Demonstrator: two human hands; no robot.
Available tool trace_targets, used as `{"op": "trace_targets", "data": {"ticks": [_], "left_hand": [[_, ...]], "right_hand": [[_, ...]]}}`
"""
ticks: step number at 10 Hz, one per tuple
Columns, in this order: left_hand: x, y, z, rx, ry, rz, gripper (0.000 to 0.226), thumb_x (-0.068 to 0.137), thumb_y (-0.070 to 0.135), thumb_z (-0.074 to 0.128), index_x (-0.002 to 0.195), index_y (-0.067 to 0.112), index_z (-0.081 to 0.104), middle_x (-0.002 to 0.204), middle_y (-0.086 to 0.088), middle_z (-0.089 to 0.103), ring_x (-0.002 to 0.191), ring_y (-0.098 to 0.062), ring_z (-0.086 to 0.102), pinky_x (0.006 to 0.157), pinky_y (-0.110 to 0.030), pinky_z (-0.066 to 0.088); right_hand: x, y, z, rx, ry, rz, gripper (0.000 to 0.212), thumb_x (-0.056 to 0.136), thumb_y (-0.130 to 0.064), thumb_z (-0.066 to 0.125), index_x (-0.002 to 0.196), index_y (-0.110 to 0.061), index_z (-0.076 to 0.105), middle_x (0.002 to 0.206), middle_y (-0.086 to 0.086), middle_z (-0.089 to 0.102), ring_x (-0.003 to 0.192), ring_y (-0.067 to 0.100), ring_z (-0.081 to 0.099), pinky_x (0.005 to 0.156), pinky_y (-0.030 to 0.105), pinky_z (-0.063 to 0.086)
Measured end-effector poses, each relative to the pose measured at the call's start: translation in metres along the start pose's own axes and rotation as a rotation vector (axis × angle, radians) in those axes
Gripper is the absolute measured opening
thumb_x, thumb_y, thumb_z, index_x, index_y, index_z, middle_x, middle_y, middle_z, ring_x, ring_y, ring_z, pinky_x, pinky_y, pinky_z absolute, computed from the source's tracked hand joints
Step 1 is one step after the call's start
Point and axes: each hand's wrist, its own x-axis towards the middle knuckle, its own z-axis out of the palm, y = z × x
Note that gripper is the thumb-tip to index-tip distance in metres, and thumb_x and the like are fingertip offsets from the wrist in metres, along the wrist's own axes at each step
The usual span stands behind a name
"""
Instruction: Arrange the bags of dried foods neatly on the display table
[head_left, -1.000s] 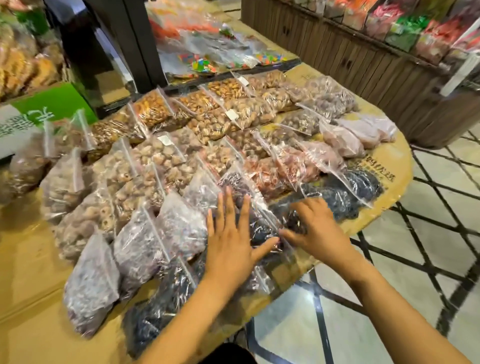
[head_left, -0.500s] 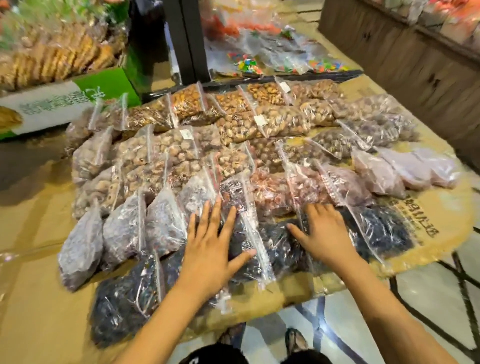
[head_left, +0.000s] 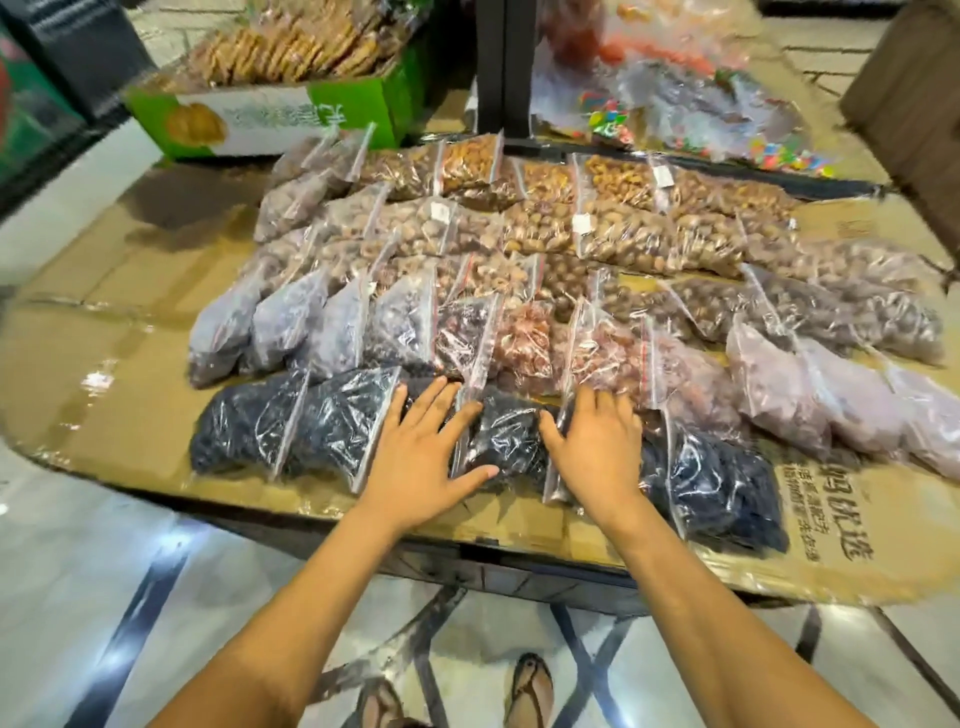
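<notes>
The cardboard-covered worktop (head_left: 104, 374) carries rows of bagged dried foods (head_left: 519, 244) across its middle and far side. Along the near edge lies the row of dark bags (head_left: 322, 421). The left hand (head_left: 421, 452) and right hand (head_left: 597, 447) rest flat and spread there, gripping nothing. This looks like straightening that row; next probably calls for nudging the middle bag (head_left: 509, 436) square.

The bags (head_left: 332, 415) across the middle of the frame are clear, crinkled plastic film, glossy with white glints. The table (head_left: 104, 358) wears brown cardboard under shiny tape or film. At upper left, a green carton (head_left: 270, 122) looks like printed card. The floor (head_left: 78, 587) below is polished, reflective tile.
</notes>
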Motion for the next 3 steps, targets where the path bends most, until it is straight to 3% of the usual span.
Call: {"op": "trace_targets", "data": {"ticks": [1,2,3], "left_hand": [[0.000,-0.005,0.002,-0.023,0.003,0.034,0.078,0.084,0.078,0.033,0.147,0.032,0.033,0.159,0.000,0.023,0.149,-0.016,0.007,0.119,-0.049,-0.002],[-0.012,-0.004,-0.003,-0.032,0.031,0.080,0.082,0.087,0.074,0.033,0.153,0.029,0.016,0.162,-0.002,0.009,0.149,-0.020,-0.002,0.118,-0.049,-0.005],[-0.048,0.006,0.002,-0.043,0.170,-0.028,0.080,0.091,0.067,0.032,0.154,0.021,0.012,0.162,-0.008,0.003,0.149,-0.025,-0.002,0.119,-0.050,0.000]], "right_hand": [[0.003,0.000,0.003,-0.036,-0.040,0.013,0.054,0.091,-0.050,0.042,0.120,-0.005,0.049,0.120,0.017,0.058,0.114,0.033,0.045,0.096,0.045,0.037],[-0.006,-0.009,-0.006,-0.074,-0.018,0.007,0.056,0.091,-0.047,0.048,0.123,-0.002,0.046,0.124,0.023,0.053,0.120,0.038,0.039,0.099,0.048,0.034],[-0.031,-0.029,-0.005,-0.011,0.110,-0.114,0.056,0.089,-0.038,0.056,0.127,0.002,0.045,0.125,0.027,0.049,0.123,0.043,0.036,0.100,0.053,0.033]]}}
